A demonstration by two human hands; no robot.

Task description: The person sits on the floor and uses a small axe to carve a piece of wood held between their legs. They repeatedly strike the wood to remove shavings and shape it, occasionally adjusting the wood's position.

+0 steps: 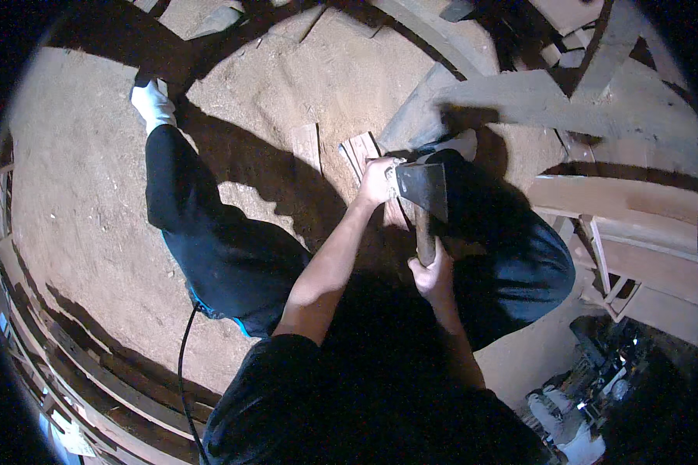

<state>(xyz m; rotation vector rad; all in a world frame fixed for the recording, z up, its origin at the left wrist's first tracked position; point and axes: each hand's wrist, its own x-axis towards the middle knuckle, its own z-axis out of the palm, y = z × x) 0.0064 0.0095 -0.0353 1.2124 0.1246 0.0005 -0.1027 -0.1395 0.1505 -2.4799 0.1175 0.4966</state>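
In front of me, a strip of reddish wood (360,149) stands tilted between my legs, and my left hand (375,184) closes round it. Its upper end sticks out past the fingers, and a lower part shows beneath the hand. My right hand (433,277) is wrapped round the wooden handle of a hatchet (428,187). The broad dark hatchet head lies right beside my left hand, overlapping the strip. From this angle I cannot tell whether the blade touches the wood. Something pale and rough shows between my left fingers and the head.
A short board (307,146) lies on the sawdust-covered ground (85,178) just beyond. Large timbers (520,97) stand at the far right, with stacked planks (620,203) nearer. Cluttered items (578,403) fill the lower right. A black cable (182,364) hangs at lower left.
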